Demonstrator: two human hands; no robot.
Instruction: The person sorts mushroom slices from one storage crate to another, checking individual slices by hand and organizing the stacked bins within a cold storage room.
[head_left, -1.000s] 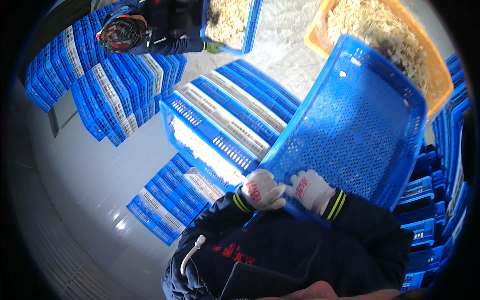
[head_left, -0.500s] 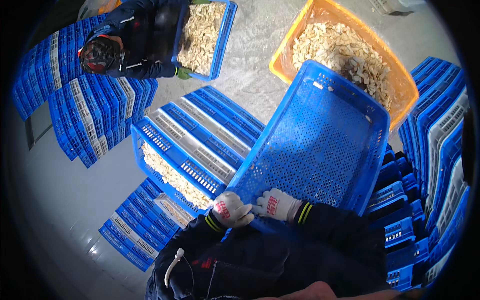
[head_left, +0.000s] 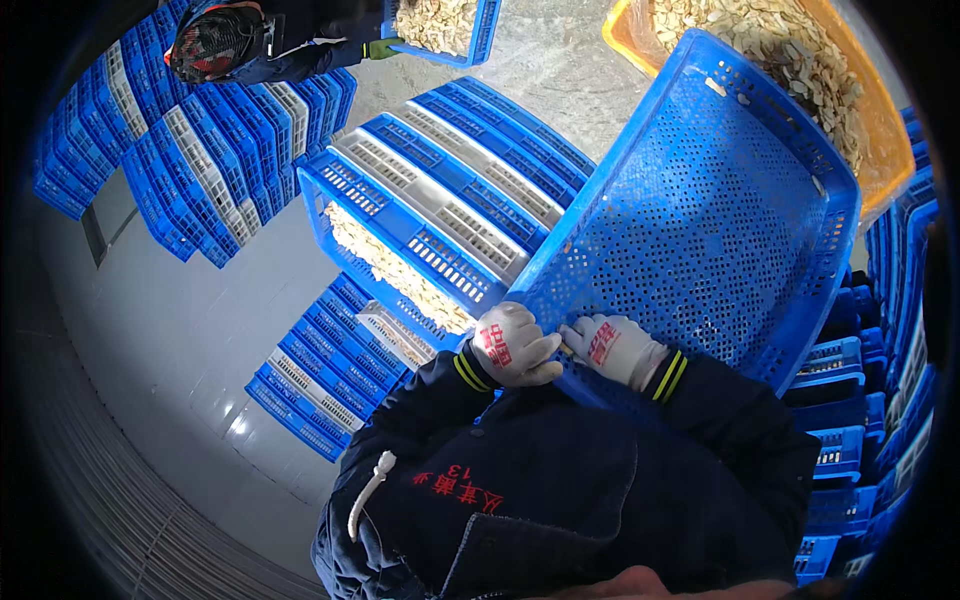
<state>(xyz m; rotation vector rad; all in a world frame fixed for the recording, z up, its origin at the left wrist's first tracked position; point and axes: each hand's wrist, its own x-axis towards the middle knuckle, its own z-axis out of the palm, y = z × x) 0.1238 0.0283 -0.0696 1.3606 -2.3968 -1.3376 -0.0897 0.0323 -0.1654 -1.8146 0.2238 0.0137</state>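
A large blue perforated plastic crate [head_left: 690, 220] lies tilted before me, only a few pale scraps stuck near its far rim. Both my hands wear white gloves with red print. My left hand [head_left: 515, 345] is closed at the crate's near left corner, fingers curled in. Close beside it, my right hand [head_left: 615, 348] is wrapped over the same near rim. Beyond the crate's far side stands an orange tub [head_left: 890, 170], heaped with pale sliced pieces [head_left: 780, 45] and partly covered by the crate.
Left of my crate rises a stack of blue and white crates [head_left: 440, 180], pale slices showing inside. Lower stacks [head_left: 310, 370] stand nearer; more crates [head_left: 835, 450] line the right. At the upper left, a co-worker [head_left: 215, 45] in a green glove holds a filled blue tray [head_left: 485, 30].
My view has shifted, so the crates, tub and co-worker sit higher and further right. Both hands keep hold of the blue crate's near rim.
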